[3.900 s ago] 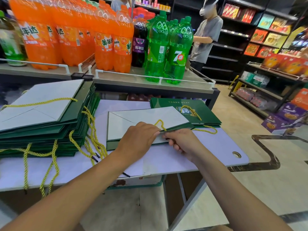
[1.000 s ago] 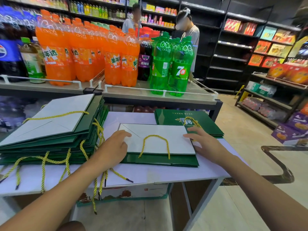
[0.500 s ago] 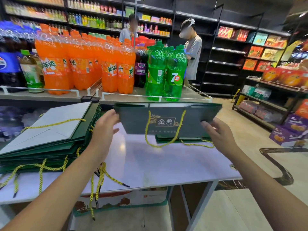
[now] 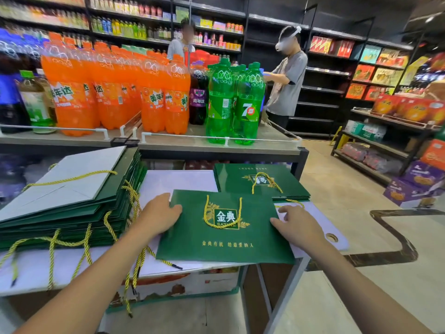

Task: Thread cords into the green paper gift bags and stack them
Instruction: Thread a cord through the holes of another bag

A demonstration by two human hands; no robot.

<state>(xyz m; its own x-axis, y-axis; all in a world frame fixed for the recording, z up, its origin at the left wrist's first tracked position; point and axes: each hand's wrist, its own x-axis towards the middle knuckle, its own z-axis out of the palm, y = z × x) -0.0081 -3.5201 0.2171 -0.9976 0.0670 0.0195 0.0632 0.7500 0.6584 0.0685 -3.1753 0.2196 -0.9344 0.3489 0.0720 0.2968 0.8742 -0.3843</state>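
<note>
From the tall stack point(image 4: 72, 208) at left, loose cords point(image 4: 140, 259) trail over the worktop point(image 4: 173, 182) edge, so I judge that lifting flat avoids snags. My left hand point(image 4: 157, 214) thumbs the green bag point(image 4: 224, 247) mid-frame, though whether its fingers grasp I cannot tell. My right hand point(image 4: 297, 225) rests with fingers released at the bag's right edge, the small stack point(image 4: 240, 179) just behind.

Left hand point(image 4: 160, 215), right hand point(image 4: 297, 225) extended forward, palms down, well apart; fingers point(image 4: 291, 210) relaxed, slightly spread
</note>
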